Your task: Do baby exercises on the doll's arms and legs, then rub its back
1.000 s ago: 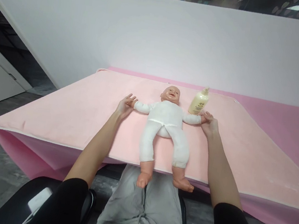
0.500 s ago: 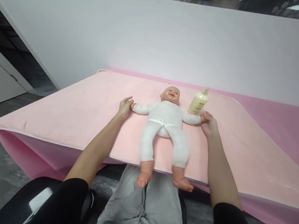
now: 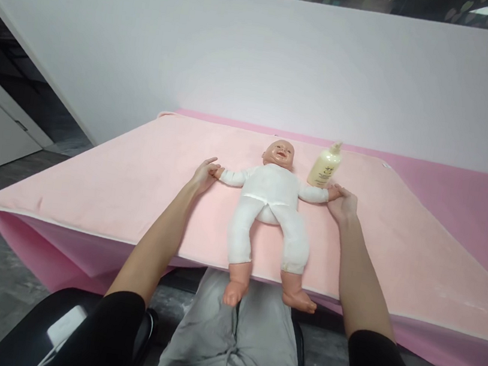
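Observation:
A baby doll [image 3: 273, 187] with a white cloth body lies face up on the pink blanket [image 3: 136, 174], its arms spread and its feet over the front edge. My left hand [image 3: 205, 176] is closed on the doll's hand at the left. On the other side, my right hand [image 3: 342, 203] has its fingers closed round the doll's other hand. A pale yellow pump bottle [image 3: 324, 167] stands on the blanket beside the doll's arm, close to my right hand.
A white wall [image 3: 260, 64] rises behind the table, with a window above. Black chair [image 3: 27, 334] at the lower left bears a white device [image 3: 66, 325] with a cable. Pink cover [image 3: 470, 221] shows beyond the blanket at the right.
My left hand and the doll's hand in it have shifted very slightly. Both grips are kept, and the bottle stays in place.

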{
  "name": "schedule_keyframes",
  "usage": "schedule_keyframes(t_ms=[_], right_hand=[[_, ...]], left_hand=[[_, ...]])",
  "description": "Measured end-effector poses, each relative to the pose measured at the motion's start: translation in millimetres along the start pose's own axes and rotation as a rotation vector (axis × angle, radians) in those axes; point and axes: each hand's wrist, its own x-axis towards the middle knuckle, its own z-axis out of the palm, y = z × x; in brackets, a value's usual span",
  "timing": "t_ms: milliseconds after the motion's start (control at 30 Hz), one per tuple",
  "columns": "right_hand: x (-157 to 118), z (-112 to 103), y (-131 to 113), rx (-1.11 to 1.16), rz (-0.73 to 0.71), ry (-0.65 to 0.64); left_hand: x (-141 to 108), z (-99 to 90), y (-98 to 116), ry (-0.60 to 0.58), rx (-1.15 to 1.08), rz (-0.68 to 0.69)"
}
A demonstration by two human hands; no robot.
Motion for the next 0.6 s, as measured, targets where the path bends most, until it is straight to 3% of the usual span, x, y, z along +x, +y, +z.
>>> schedule_keyframes(t_ms=[200,367,600], right_hand=[[6,-3,3,-0.031,-0.081,0.079],[7,-2,5,-0.137,-0.171,0.104],[12,-7,5,-0.105,-0.126,0.134]], left_hand=[[4,2.8,-8,0.071,0.048,0.078],[5,0.9,-10,0.000,0.093,0.172],[4,-2.3,-3,-0.053,0.026,0.015]])
